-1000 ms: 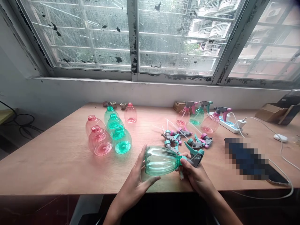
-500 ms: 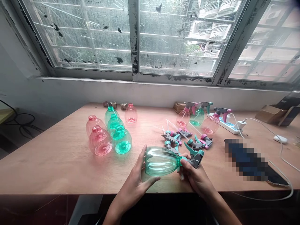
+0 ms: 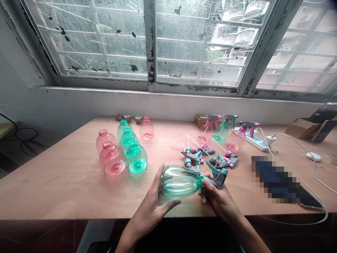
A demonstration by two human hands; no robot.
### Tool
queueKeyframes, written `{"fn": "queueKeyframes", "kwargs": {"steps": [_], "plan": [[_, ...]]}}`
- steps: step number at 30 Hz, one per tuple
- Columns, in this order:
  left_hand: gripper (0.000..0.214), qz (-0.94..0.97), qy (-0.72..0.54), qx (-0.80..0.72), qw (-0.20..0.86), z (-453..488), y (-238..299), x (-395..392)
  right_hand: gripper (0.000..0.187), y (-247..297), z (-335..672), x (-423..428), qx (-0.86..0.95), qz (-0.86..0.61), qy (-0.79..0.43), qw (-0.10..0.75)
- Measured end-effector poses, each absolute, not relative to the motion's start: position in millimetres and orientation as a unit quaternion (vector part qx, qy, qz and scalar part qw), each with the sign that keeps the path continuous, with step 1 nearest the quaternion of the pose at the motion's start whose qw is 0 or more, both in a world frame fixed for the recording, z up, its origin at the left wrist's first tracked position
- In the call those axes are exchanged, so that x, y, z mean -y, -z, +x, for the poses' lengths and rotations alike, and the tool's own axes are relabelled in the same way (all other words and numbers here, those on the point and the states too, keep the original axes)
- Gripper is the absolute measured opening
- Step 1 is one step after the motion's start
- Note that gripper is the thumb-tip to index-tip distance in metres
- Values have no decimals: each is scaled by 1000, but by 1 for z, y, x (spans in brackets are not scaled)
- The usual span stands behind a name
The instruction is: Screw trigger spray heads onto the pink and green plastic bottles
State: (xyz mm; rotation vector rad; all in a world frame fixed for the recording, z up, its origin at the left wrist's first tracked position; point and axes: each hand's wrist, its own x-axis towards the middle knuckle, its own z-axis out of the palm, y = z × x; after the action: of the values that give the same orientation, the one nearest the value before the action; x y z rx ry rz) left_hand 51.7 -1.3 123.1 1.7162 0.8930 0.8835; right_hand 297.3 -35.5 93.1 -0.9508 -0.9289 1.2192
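A clear green spray bottle (image 3: pixel 180 181) lies sideways between my hands above the front of the table, its base to the left. My left hand (image 3: pixel 155 200) cups the base end, thumb below and fingers behind. At the neck, my right hand (image 3: pixel 216 193) pinches the collar of the grey and green trigger head (image 3: pixel 219 177), which sits on the bottle's mouth. Just behind the bottle lies a pile of loose trigger heads (image 3: pixel 193 154) with white tubes, some pink and some green.
Open pink bottles (image 3: pixel 112 160) and green bottles (image 3: pixel 136 158) stand at the left, another pink bottle (image 3: pixel 146 128) farther back. Three bottles with trigger heads (image 3: pixel 236 138) stand at the back right, near a power strip (image 3: pixel 259 143). A partly blurred phone (image 3: pixel 309 201) lies at the right.
The whole view has shifted very slightly. Both hands keep the same hold on the green spray bottle, with no other clear movement.
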Motion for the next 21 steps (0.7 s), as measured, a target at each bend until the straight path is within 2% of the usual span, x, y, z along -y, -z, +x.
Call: {"fn": "queueKeyframes", "kwargs": {"steps": [21], "plan": [[98, 713, -345, -383, 475, 51, -122, 2, 30, -92, 298, 35, 405, -401, -538, 622]]}}
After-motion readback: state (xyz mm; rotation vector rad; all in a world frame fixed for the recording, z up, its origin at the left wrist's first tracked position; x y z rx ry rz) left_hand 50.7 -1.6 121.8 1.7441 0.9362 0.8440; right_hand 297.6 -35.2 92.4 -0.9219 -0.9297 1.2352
